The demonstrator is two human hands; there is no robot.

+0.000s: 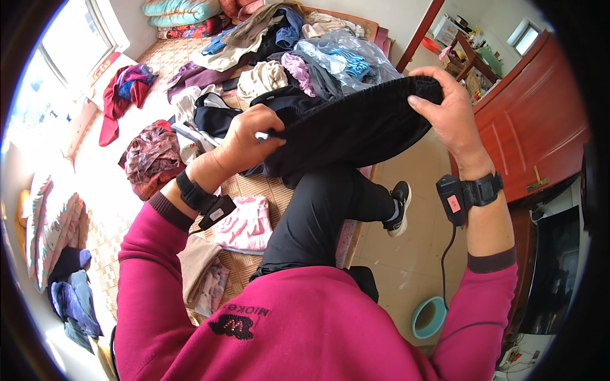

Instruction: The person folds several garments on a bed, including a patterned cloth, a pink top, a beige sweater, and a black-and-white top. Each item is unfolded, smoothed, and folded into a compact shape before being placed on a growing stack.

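A black garment with a gathered elastic waistband [352,126], likely trousers, is stretched between my two hands above my bent knee. My left hand [248,138] pinches the band at its left end between thumb and fingers. At the opposite end, my right hand [445,109] grips the band, thumb in front. The cloth hangs below the band, and its lower part drops behind my leg, partly hidden. Below my left forearm lie a folded pink-and-white garment [245,224] and a folded beige ribbed cloth [198,266].
Mixed clothes [259,83] lie heaped ahead on the patterned mat, with a clear plastic bag [381,66] at their right. A dark red bundle [155,152] sits at left. Folded quilts [183,14] are stacked behind. A teal basin [429,318] stands on the tiled floor, near a red door [533,114].
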